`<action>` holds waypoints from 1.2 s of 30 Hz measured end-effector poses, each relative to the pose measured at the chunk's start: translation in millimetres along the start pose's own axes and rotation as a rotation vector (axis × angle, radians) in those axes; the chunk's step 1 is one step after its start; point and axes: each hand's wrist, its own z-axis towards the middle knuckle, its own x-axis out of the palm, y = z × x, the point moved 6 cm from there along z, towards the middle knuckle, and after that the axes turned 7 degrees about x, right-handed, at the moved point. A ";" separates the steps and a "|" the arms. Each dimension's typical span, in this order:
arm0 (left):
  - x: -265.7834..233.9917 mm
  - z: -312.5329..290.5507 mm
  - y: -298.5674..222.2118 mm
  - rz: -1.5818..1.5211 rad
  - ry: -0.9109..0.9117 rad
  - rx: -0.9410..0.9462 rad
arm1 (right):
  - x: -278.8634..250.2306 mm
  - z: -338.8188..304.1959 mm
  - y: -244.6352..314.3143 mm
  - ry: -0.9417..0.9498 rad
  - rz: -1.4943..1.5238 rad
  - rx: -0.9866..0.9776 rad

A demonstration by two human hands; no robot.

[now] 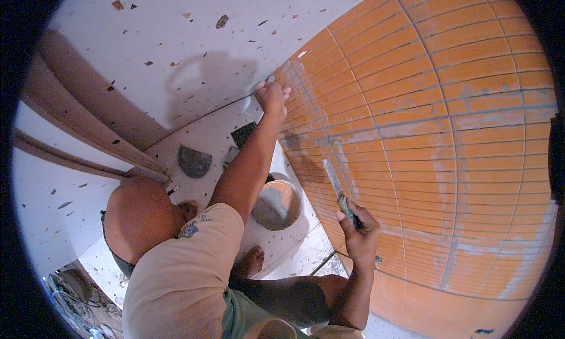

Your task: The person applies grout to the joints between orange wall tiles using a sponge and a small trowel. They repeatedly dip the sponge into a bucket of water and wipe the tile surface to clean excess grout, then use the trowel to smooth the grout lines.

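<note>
My left arm stretches forward, and my left hand (272,97) is at the corner where the orange tiled wall (412,145) meets the pale speckled surface. Its fingers look curled; whatever they may hold is too small to make out. In my right hand (360,230) is a narrow putty knife (333,177), gripped by its green handle, with the smeared blade pointing up and forward beside the tiles. Grey residue streaks the tiles and their joints. Below my left forearm stands a round bucket (275,206) with grey paste inside.
A dark half-round piece (194,162) and another dark flat piece (243,134) lie on the speckled floor (215,145). To the left rise brown-edged, stepped panels (88,115). Cables and rubble (73,301) are at the lower left. My bare foot (252,261) is near the bucket.
</note>
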 end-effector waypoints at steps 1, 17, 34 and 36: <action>3.5 -2.2 -1.6 -0.021 -0.005 -0.014 | 0.0 0.2 -0.4 0.003 -0.008 -0.002; 40.0 -43.3 -24.8 -0.217 0.118 -0.045 | -0.4 -2.0 -1.0 0.002 -0.035 0.006; 42.1 -21.7 -5.8 -0.177 0.060 -0.099 | -1.5 -6.9 1.1 -0.032 -0.048 0.014; 47.9 -24.6 -10.9 -0.147 0.091 -0.084 | -0.9 -7.1 2.8 -0.029 -0.041 0.017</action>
